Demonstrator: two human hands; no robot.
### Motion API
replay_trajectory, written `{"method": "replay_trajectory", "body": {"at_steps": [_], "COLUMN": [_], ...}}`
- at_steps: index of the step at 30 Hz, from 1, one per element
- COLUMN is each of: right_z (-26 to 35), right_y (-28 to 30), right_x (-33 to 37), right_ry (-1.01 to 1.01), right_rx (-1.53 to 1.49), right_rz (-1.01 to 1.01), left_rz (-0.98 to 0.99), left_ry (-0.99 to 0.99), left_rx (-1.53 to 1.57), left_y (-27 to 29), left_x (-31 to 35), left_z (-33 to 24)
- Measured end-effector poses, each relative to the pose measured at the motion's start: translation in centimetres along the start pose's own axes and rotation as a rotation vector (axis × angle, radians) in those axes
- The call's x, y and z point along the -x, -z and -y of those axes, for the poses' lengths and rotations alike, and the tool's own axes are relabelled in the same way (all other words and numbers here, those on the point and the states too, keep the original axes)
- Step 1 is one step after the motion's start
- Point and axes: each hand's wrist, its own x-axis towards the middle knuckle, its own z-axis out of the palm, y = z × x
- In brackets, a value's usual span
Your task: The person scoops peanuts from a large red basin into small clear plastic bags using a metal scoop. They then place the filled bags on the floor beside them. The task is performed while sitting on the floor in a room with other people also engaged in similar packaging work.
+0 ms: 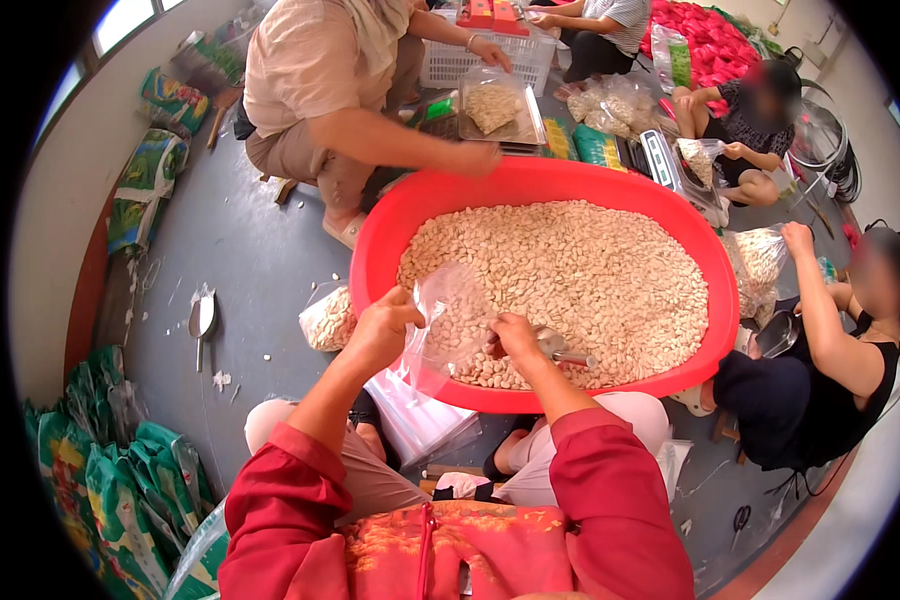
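Observation:
A large red oval tub (370, 235) stands before me, heaped with pale flat beans or seeds (570, 270). Over its near left rim I hold a clear plastic bag (448, 315). My left hand (385, 320) is closed on the bag's left edge. At the other side of the bag, my right hand (515, 336) is closed with its fingertips on the film. The bag looks unfilled, though beans show through it. Just right of my right hand, a metal scoop (552, 345) lies in the beans, partly hidden by that hand.
A filled bag (328, 322) and another scoop (202, 318) sit on the floor to the left. Flat plastic bags (420, 425) lie below the tub. Co-workers surround the far and right sides, near scales (660, 158). Green printed sacks (130, 490) line the left wall.

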Motion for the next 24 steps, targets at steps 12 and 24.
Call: {"method": "replay_trajectory", "body": {"at_steps": [12, 24], "right_z": [2.7, 0.3], "right_y": [8.1, 12.3], "right_x": [2.0, 0.1], "right_ry": [-0.058, -0.092], "right_rx": [1.388, 1.884], "right_rz": [0.020, 0.143], "left_rz": [-0.116, -0.171], "left_ry": [0.390, 0.380], "left_rx": [-0.157, -0.134], "left_y": [-0.1, 0.4], "left_x": [-0.3, -1.1], "left_z": [2.7, 2.6]}}
